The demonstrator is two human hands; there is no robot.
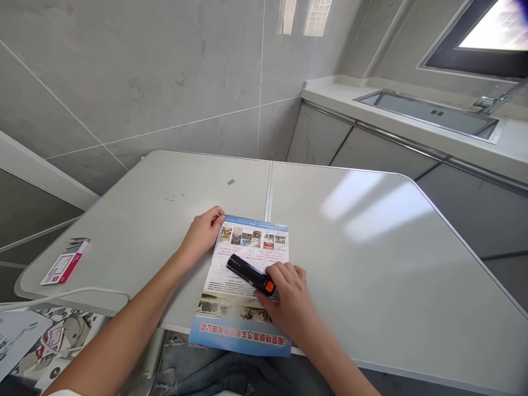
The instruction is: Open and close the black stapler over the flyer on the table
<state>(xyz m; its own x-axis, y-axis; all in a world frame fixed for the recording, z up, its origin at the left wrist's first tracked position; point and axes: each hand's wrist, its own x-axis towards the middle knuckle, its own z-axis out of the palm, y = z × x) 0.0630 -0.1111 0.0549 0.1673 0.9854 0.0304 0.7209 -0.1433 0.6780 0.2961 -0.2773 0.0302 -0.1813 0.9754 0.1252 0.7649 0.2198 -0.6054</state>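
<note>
A printed leaflet [247, 264] with blue bands and small photos lies on the white table, its near edge hanging past the table edge. My left hand [206, 225] is closed at its far left corner, thumb and fingers pinching the paper. A black stapler [249, 273] with an orange patch at its rear rests over the middle of the leaflet, pointing to the far left. The rear end of the stapler is gripped by my right hand [291, 294], whose fingers partly cover it.
A short strip of staples [231, 181] and several loose staples [175, 195] lie on the table [391, 286]. At the left are a red-and-white box [66, 264] and a white cable [82, 290]. A sink [429, 113] is set in the counter beyond.
</note>
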